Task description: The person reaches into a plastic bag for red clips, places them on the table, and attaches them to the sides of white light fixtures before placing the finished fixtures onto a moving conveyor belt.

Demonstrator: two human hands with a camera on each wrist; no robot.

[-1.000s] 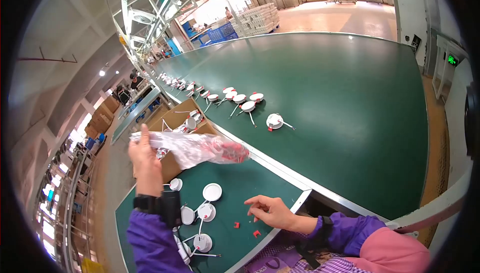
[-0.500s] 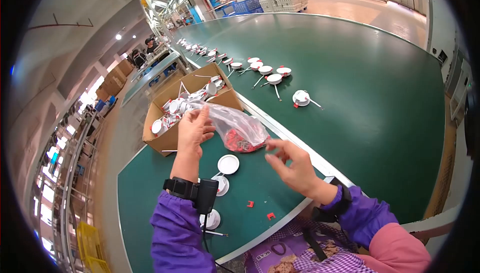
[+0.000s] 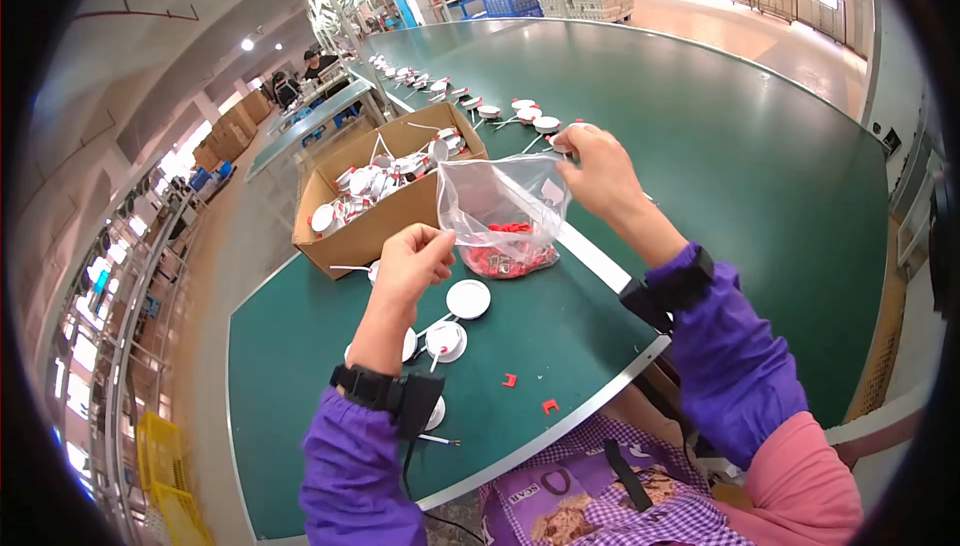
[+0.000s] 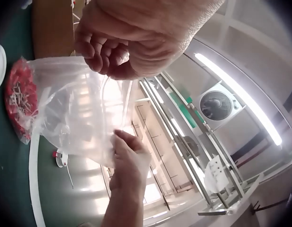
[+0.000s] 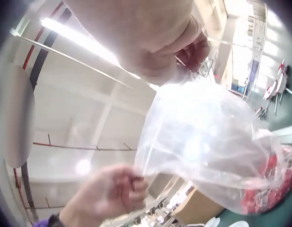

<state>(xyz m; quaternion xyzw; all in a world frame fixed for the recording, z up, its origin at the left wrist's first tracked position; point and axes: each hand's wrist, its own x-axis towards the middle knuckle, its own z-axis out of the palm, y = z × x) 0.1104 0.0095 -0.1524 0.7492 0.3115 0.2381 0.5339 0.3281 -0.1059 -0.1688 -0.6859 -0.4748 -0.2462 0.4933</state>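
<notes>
A clear plastic bag point(image 3: 485, 196) with small red clips point(image 3: 505, 258) in its bottom sits on the green bench. My left hand point(image 3: 408, 264) pinches the near left side of its mouth. The far right side of the mouth is pinched by my right hand point(image 3: 605, 174), so the bag hangs spread between the two. In the left wrist view, metal bits show among the red clips point(image 4: 22, 97). From the right wrist, the bag point(image 5: 202, 137) stretches down from my right fingers to the red contents.
A cardboard box point(image 3: 375, 211) full of white round lamps stands behind my left hand. White lamps point(image 3: 468, 300) with wires and two loose red clips point(image 3: 550, 406) lie on the bench. More lamps point(image 3: 489, 112) line the green belt point(image 3: 740, 146) beyond a metal rail.
The bag went from hanging out in my left hand over the box to the bench. My right hand came up and took the other side of its mouth, which is now spread.
</notes>
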